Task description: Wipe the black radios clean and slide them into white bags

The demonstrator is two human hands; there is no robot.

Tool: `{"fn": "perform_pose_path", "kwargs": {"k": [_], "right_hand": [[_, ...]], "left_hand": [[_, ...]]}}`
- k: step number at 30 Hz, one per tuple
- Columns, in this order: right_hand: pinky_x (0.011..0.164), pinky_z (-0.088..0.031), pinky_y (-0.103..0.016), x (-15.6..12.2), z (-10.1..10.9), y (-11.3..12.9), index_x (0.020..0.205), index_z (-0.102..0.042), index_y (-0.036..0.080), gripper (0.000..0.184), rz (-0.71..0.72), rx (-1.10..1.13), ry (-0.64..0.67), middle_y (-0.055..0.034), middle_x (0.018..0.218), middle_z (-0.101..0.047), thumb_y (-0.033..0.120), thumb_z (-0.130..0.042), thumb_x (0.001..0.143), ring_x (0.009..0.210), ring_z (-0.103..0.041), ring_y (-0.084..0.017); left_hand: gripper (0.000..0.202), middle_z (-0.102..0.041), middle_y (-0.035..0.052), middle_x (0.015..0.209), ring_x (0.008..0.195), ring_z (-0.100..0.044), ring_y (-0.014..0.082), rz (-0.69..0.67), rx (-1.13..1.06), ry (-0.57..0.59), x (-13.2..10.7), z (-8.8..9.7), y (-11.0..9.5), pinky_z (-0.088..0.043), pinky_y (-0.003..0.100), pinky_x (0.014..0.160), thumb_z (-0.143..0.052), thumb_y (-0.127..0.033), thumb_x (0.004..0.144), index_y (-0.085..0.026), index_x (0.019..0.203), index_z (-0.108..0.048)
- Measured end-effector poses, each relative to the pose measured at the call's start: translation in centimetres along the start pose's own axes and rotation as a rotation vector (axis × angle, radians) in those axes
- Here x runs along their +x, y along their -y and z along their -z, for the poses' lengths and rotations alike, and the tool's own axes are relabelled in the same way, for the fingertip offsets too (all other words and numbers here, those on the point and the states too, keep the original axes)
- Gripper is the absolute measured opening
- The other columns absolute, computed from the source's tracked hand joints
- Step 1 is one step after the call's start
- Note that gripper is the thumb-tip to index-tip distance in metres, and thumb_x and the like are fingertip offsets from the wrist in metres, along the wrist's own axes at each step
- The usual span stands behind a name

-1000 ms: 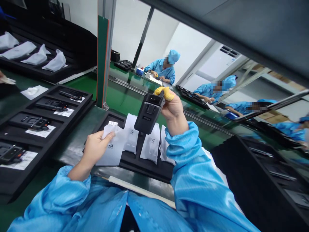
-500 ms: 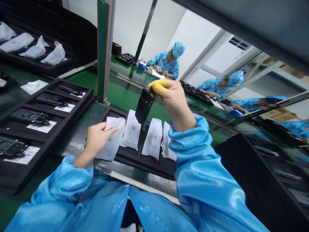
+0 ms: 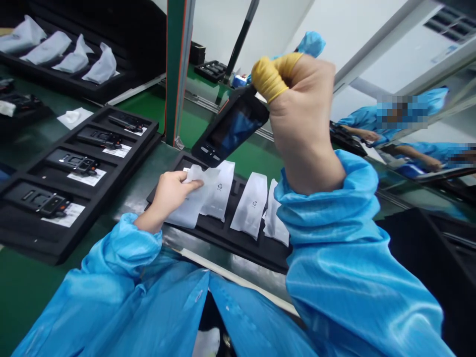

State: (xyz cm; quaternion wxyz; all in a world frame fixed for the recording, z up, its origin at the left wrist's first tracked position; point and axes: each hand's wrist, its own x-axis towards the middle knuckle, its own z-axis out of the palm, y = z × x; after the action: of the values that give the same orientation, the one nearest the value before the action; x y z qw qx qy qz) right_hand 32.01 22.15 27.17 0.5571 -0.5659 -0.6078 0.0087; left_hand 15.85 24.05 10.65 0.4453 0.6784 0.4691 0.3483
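My right hand (image 3: 297, 94), with yellow finger cots on thumb and finger, grips a black handheld device (image 3: 234, 126) by its upper end. Its screen and several buttons face me, and it hangs tilted, lower end to the left. Just below that end, my left hand (image 3: 173, 196) pinches a white plastic bag (image 3: 195, 198) by its upper part. Behind and beside the bag, a black foam tray (image 3: 219, 235) holds more white bags, among them one bag (image 3: 251, 206) with a recycling mark and another bag (image 3: 275, 218) partly behind my right sleeve.
On the left, another foam tray (image 3: 72, 233) holds several black devices with white labels. Farther back lies a tray of bagged items (image 3: 72, 53). A green post (image 3: 174, 74) stands beyond the trays. Black foam trays (image 3: 420, 248) are stacked at right. Co-workers (image 3: 397, 116) sit across the line.
My right hand has lifted and turned the device, so its screen now faces me instead of its narrow dark side. My left hand still holds the bag. The view has shifted.
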Motion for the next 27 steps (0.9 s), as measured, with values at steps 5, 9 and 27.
{"fn": "perform_pose_path", "kwargs": {"k": [5, 9, 27], "right_hand": [[0.053, -0.032, -0.022, -0.9, -0.9, 0.1, 0.055, -0.052, 0.018, 0.031, 0.026, 0.247, -0.084, 0.0077, 0.050, -0.042, 0.010, -0.067, 0.081, 0.049, -0.033, -0.004], [0.055, -0.032, -0.023, -1.5, -0.9, -0.7, 0.058, -0.057, 0.017, 0.026, 0.057, 0.258, -0.100, 0.0058, 0.055, -0.047, 0.012, -0.069, 0.080, 0.054, -0.039, -0.005], [0.056, -0.032, -0.020, -3.5, -0.4, -1.9, 0.059, -0.057, 0.014, 0.024, -0.049, 0.112, -0.087, 0.0075, 0.053, -0.045, 0.016, -0.069, 0.079, 0.054, -0.038, -0.002]], "left_hand": [[0.037, -0.057, -0.0011, 0.057, 0.059, -0.053, 0.0162, 0.064, -0.157, 0.083, -0.6, -0.1, -0.6, -0.037, 0.026, 0.053, -0.071, -0.051, 0.058, -0.014, 0.062, -0.068], [0.038, -0.057, -0.0001, 0.056, 0.056, -0.051, 0.0155, 0.076, -0.202, 0.067, -0.7, -0.2, -0.5, -0.036, 0.026, 0.050, -0.072, -0.052, 0.057, -0.014, 0.058, -0.065], [0.057, -0.063, 0.0035, 0.060, 0.055, -0.055, 0.0149, 0.091, -0.509, 0.173, -1.5, -1.3, -0.2, -0.041, 0.026, 0.050, -0.074, -0.070, 0.055, -0.015, 0.064, -0.067]]}}
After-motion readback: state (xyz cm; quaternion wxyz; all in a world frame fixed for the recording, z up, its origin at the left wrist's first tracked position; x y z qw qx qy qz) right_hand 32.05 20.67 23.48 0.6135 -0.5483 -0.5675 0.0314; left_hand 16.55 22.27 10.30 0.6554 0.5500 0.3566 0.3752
